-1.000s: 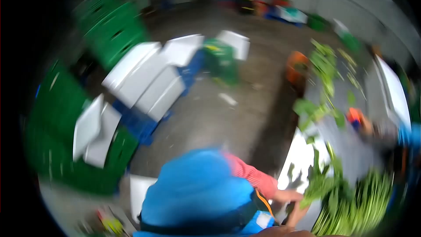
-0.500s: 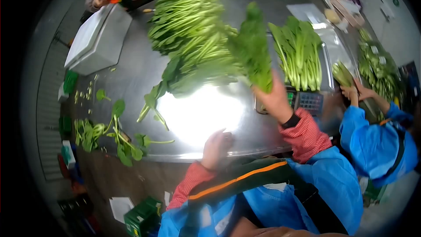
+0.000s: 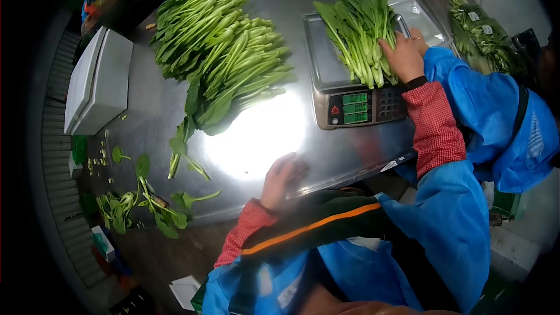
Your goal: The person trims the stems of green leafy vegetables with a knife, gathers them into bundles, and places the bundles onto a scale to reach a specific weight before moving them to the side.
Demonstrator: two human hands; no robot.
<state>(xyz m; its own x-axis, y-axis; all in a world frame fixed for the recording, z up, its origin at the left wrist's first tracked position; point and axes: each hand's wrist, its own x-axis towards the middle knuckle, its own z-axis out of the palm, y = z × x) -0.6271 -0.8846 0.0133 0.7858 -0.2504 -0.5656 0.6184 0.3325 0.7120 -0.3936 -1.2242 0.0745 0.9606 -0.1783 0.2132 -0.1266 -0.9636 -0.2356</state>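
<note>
Greens on scale partly covered by right hand

Vegetable packing room: long steel table heaped with loose leafy greens, digital scale weighing a bunch, white foam box, bagged greens, co-worker in a blue smock

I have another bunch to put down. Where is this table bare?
Bare table lies between the pile of greens, the scale and the left hand; a narrower strip runs between the white box and that pile. The scale pan is crowded.
</note>
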